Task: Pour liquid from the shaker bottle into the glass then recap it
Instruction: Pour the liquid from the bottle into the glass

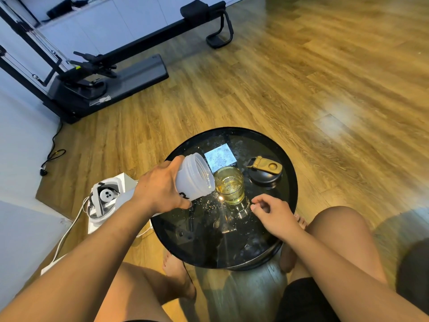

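My left hand (160, 189) grips a translucent white shaker bottle (195, 175), tipped on its side with its open mouth over the rim of a clear glass (229, 187). The glass stands on the round black table (267, 256) and holds yellowish liquid. The bottle's black cap with a tan flip lid (264, 170) lies on the table to the right of the glass, off the bottle. My right hand (274, 214) hovers just right of the glass base, fingers loosely curled, holding nothing.
A white square (220, 156) shows on the wet glossy tabletop behind the glass. A white headset in a box (104, 201) with a cable lies on the wooden floor to the left. Black exercise equipment (104, 68) stands at the back left. My knees flank the table.
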`<state>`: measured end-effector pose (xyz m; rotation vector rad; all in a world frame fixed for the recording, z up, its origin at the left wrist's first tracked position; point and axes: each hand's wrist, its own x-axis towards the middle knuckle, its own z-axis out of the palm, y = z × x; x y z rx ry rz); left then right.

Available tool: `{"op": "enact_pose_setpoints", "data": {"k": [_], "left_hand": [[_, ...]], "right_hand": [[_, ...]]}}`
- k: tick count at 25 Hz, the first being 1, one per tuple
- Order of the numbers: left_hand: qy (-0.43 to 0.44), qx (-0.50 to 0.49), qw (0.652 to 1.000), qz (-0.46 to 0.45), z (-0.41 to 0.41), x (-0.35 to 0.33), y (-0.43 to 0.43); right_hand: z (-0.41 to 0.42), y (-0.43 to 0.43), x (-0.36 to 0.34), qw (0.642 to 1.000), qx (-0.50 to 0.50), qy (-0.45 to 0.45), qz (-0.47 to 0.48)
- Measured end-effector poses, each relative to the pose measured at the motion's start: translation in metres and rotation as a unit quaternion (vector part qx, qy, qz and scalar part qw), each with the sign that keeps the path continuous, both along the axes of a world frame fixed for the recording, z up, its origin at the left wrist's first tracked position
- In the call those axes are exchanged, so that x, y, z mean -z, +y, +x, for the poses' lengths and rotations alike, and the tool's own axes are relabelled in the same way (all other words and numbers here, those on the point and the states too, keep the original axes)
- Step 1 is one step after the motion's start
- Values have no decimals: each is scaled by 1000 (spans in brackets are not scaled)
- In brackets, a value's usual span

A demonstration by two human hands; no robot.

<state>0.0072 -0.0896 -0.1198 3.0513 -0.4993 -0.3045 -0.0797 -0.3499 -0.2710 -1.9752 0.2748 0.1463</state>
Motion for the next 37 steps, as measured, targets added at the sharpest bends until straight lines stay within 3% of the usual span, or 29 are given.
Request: {"op": "enact_pose_setpoints", "data": {"k": [37], "left_hand": [[0, 2, 1000, 4, 1, 1, 1]], "right_hand": [[1, 1, 1, 1000, -7, -2, 5]]}}
